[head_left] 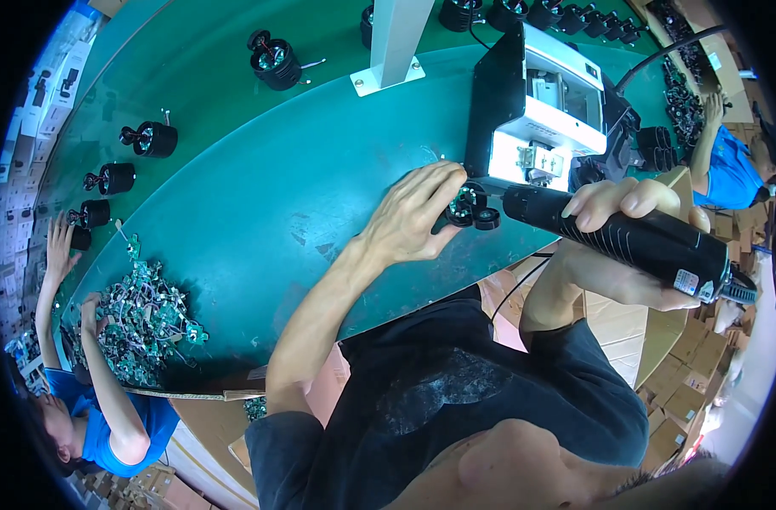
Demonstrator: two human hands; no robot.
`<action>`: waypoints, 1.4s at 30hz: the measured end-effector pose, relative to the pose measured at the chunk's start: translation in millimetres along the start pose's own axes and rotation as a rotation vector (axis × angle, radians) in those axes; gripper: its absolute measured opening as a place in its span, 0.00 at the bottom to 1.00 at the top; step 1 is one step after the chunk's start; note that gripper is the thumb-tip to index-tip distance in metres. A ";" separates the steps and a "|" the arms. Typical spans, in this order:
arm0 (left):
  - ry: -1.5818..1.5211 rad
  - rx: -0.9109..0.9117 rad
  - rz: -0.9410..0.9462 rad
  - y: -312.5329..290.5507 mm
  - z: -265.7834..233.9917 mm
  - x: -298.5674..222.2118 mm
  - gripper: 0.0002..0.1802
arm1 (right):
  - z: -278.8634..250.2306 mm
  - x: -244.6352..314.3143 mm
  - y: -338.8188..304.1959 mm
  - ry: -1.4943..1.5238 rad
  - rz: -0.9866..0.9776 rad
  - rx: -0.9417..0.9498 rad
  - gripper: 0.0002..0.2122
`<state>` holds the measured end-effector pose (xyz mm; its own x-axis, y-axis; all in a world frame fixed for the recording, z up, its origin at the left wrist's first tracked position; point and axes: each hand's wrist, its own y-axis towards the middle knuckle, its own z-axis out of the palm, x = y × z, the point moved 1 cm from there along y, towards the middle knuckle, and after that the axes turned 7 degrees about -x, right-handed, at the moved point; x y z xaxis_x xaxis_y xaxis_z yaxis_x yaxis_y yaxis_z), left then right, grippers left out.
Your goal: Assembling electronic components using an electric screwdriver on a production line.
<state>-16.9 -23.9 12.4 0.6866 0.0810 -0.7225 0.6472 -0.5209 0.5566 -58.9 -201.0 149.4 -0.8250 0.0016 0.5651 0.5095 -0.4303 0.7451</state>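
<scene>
My left hand (412, 211) rests on the green worktop with its fingers and thumb around a small black round housing (462, 207). Parts of a circuit board show inside the housing, and a black round piece (487, 219) sticks out at its side. In my right hand (630, 212) is a black electric screwdriver (617, 234), held level with its front end pointing left at the housing. Its tip is close to the housing; I cannot tell whether they touch. Just beyond stands a white and black screw feeder (541, 119).
A metal post (396, 42) is bolted to the worktop (260, 212). Black housings (273, 64) stand along the green belt behind. A heap of circuit boards with wires (146, 319) lies at left, by a co-worker's hands (61, 246). Another person (728, 170) works at far right.
</scene>
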 end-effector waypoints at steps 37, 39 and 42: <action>0.852 -0.947 -0.241 7.8 -180.3 88.2 0.31 | -55.5 -11.5 -48.4 -0.464 0.158 -0.118 0.34; 0.851 -0.716 -0.210 23.4 -162.6 82.9 0.26 | -55.1 -11.6 -53.8 -0.382 0.166 -0.081 0.35; 0.921 -0.651 -0.213 30.6 -158.1 101.5 0.26 | -55.6 -14.2 -57.8 -0.122 0.173 0.037 0.37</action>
<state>124.9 102.7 20.9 0.3508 0.8456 -0.4023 0.6439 0.0941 0.7593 -90.3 -226.3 78.6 -0.6903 0.0406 0.7224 0.6513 -0.4000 0.6448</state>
